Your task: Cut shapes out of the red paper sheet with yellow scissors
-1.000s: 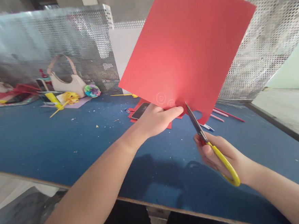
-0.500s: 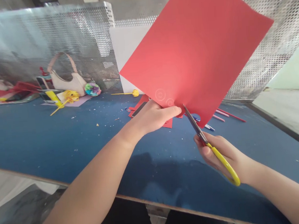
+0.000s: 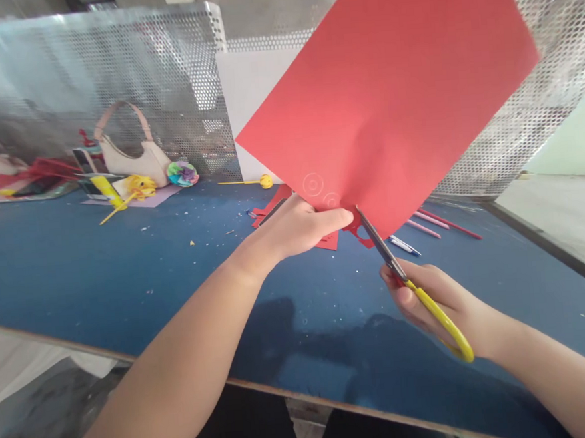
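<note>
Since a moment ago, we see the big red sheet of paper (image 3: 389, 99) turn a little, and a small red cut bit (image 3: 357, 230) now hangs at its bottom edge. The paper stands up above the wide blue table (image 3: 100, 272). The left hand (image 3: 300, 226) pinches its bottom edge. The right hand (image 3: 431, 299) grips the yellow-handled scissors (image 3: 407, 281), whose blades touch the paper beside the left thumb.
</note>
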A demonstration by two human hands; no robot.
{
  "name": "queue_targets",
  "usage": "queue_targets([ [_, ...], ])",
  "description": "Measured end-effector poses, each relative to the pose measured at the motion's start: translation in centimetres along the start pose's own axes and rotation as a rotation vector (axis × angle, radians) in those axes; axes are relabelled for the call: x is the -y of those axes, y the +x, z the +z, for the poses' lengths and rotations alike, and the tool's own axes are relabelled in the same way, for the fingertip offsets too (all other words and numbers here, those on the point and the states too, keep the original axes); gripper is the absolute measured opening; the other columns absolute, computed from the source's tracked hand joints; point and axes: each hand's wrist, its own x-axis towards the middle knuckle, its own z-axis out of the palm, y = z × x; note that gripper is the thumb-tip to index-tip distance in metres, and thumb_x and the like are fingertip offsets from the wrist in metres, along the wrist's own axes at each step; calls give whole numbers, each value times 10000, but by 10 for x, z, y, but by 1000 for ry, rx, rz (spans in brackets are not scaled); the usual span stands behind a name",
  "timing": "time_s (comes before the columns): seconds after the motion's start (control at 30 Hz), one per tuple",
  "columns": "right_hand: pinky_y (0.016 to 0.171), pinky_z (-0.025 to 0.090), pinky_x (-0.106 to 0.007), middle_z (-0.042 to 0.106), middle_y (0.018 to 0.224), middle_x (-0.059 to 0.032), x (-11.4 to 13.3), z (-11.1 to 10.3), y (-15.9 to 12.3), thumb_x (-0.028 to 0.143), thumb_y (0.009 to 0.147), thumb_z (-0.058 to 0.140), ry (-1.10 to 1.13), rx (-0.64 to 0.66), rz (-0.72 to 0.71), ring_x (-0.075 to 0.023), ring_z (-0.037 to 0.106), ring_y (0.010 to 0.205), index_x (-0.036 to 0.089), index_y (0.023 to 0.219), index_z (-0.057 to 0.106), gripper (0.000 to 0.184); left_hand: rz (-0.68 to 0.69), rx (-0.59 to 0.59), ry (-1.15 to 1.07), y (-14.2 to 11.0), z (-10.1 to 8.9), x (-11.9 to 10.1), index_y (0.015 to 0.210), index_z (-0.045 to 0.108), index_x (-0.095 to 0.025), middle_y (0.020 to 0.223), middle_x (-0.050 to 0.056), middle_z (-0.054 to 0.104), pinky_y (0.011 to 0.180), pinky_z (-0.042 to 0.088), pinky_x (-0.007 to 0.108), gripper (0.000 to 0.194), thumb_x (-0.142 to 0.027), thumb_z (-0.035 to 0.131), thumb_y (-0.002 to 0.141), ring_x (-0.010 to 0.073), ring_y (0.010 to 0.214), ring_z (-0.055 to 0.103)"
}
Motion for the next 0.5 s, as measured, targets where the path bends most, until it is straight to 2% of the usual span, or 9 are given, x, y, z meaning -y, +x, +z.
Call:
queue_targets([
  [0.37,515,353,-289,409,756,32,7,-5,3,602,1103,412,-16,51,-13,-140,345,612,248,963,503,392,45,46,36,3,-9,3,749,642,-221,856,6,712,808,546,319,182,-372,671,847,196,899,682],
  [0.5,532,385,-302,440,769,17,14,-3,1,645,1096,383,-22,34,-32,-150,377,615,250,983,517,432,63,95,55,4,-12,4,728,629,-217,808,18,705,750,548,310,189,-364,668,839,200,850,687],
])
